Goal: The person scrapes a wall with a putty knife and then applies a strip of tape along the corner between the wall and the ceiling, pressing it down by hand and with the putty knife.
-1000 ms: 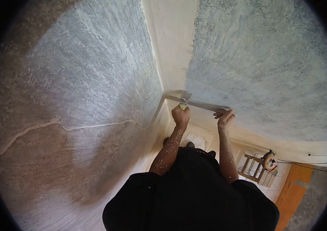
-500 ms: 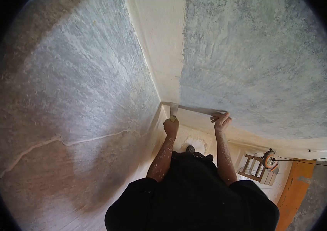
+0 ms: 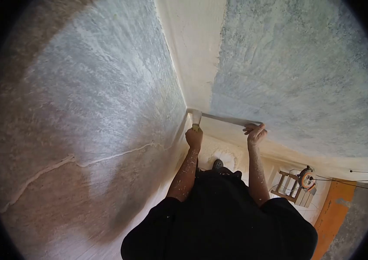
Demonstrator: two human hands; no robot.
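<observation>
My left hand (image 3: 194,138) is wrapped round the handle of a putty knife (image 3: 197,117), whose pale blade points up near the wall corner. A long, thin, dark strip (image 3: 227,119) runs from the corner to the right along the lower edge of the blue-grey wall (image 3: 296,82); the knife blade overlaps its left part. My right hand (image 3: 257,134) is at the strip's right end, fingers spread and touching or close to it. White specks cover both forearms.
A cracked, plastered wall (image 3: 119,108) fills the left side. At lower right a small wooden stool (image 3: 285,185) stands by an orange cable reel (image 3: 307,179) with dark cables. An orange band (image 3: 331,212) lies beyond. A shoe (image 3: 218,164) shows below.
The view has shifted a little, so walls and hands sit slightly further right. My left hand still holds the knife near the corner, and my right hand remains at the strip's right end.
</observation>
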